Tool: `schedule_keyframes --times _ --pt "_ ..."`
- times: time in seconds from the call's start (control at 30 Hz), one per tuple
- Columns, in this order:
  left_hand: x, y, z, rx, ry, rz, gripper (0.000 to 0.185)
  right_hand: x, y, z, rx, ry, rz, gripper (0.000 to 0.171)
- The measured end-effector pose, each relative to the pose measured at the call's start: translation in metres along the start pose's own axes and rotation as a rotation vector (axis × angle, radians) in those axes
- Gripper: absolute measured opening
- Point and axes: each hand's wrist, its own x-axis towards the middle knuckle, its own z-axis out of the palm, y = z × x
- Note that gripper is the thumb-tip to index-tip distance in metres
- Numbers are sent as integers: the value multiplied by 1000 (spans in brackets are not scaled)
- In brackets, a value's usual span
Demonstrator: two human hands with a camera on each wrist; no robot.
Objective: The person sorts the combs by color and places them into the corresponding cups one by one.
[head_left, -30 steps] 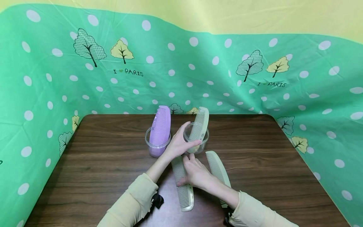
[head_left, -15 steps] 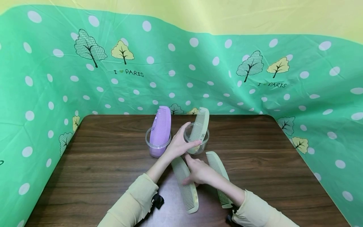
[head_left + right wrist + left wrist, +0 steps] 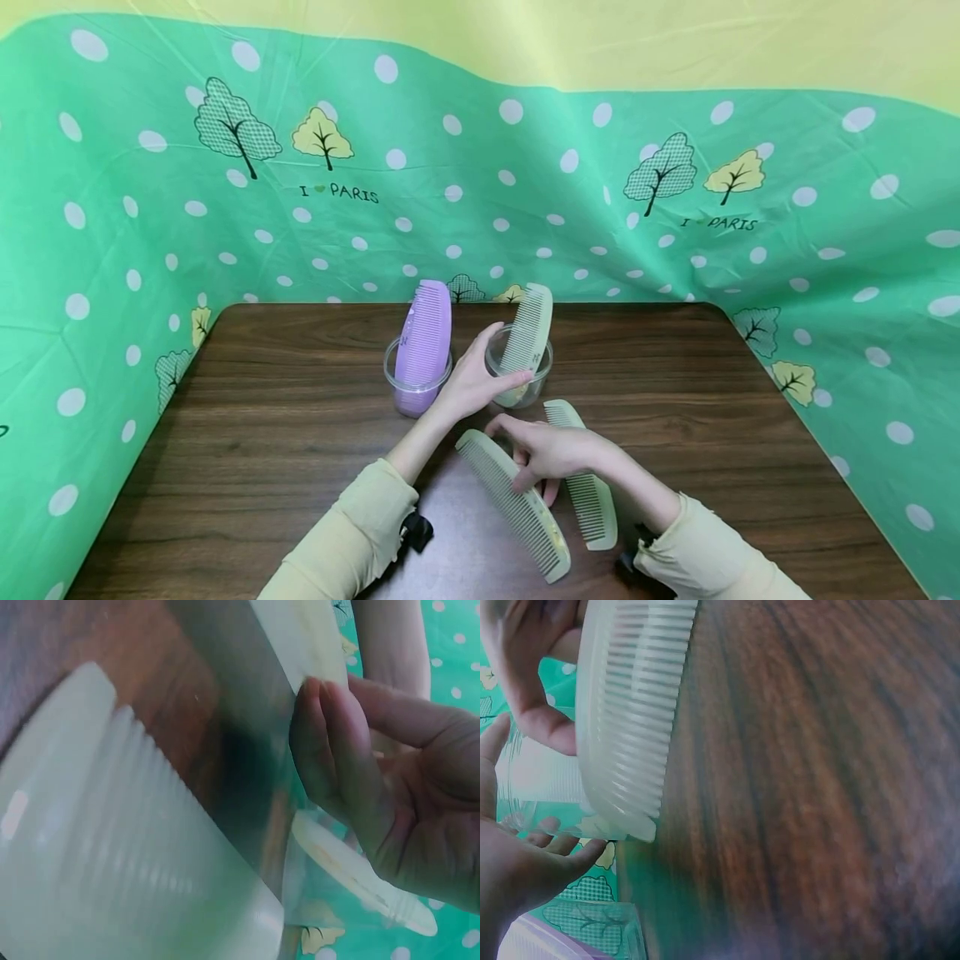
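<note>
My left hand (image 3: 480, 379) curls round a clear plastic cup (image 3: 534, 390), thumb across its front. A pale green comb (image 3: 527, 327) stands tilted in that cup. In front of it, my right hand (image 3: 551, 454) pinches a second pale green comb (image 3: 510, 502) by its spine; this comb slants, teeth toward the left. In the left wrist view the held comb (image 3: 626, 712) is above the table, with the cup (image 3: 540, 780) behind. Partly under my right wrist, a third pale green comb (image 3: 594, 508) lies on the table. It looms close in the right wrist view (image 3: 127, 847).
Left of my left hand, another clear cup (image 3: 392, 367) holds a purple comb (image 3: 426, 333). The dark wood table (image 3: 262, 442) carries everything. Behind and at both sides hangs a green dotted cloth (image 3: 420, 200).
My right hand has moved right and toward me with the comb, which has swung to a steeper slant. My left hand and both cups have stayed in place.
</note>
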Motion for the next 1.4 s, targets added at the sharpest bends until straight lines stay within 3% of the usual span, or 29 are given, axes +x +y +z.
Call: schedule_keyframes --times 0.47,0.6,0.87,1.1,1.3,1.4 --pt "0 0 0 4 -2 -2 94 -25 2 -26 20 -172 -119 71" --pt "0 0 0 7 6 8 94 -32 1 -34 38 -184 -177 71" --pt "2 -1 0 -2 12 5 93 -42 -5 -47 50 -65 -255 74" --pt "2 -7 -2 12 7 156 86 -46 -10 -55 69 83 -350 74" --pt "5 -6 0 59 14 187 72 -47 -14 -58 120 196 -429 77" --pt "6 -5 0 79 21 170 65 -47 -18 -60 158 243 -444 79"
